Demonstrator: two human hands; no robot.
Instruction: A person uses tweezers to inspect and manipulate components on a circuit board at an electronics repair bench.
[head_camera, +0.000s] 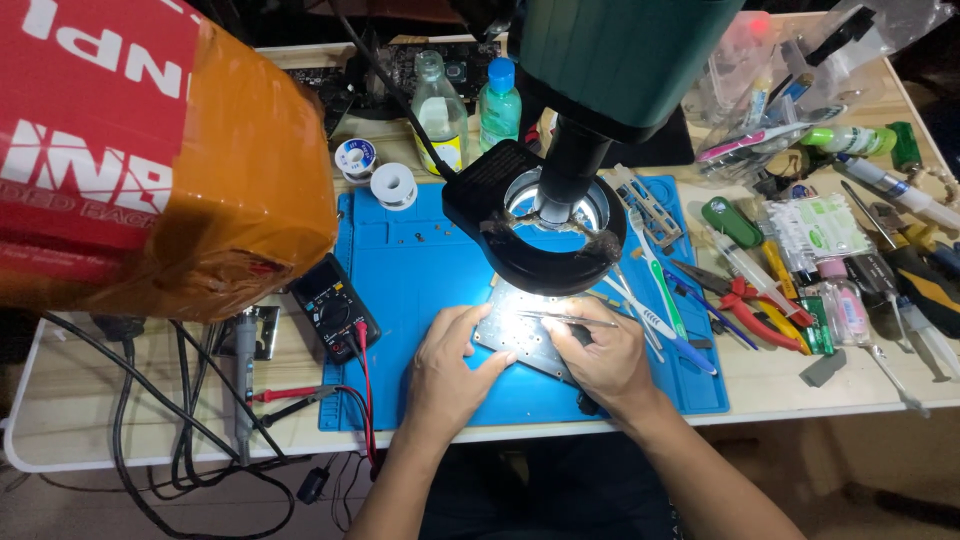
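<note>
Left hand flat, fingers pressing the circuit board onto the blue mat under the microscope. Right hand pinches tweezers over it. Risk: a tip slip scratches traces or flicks a part; the board could skid.

The scene is lit mainly by the ring light under the microscope, and a bright pool is cast onto the metal plate, where detail is washed out by glare. The blue mat is evenly lit. Beneath the table edge everything is lost in deep shadow. The orange-taped box at upper left is rendered soft, being close to the lens. Slight bending is seen toward the corners.
</note>
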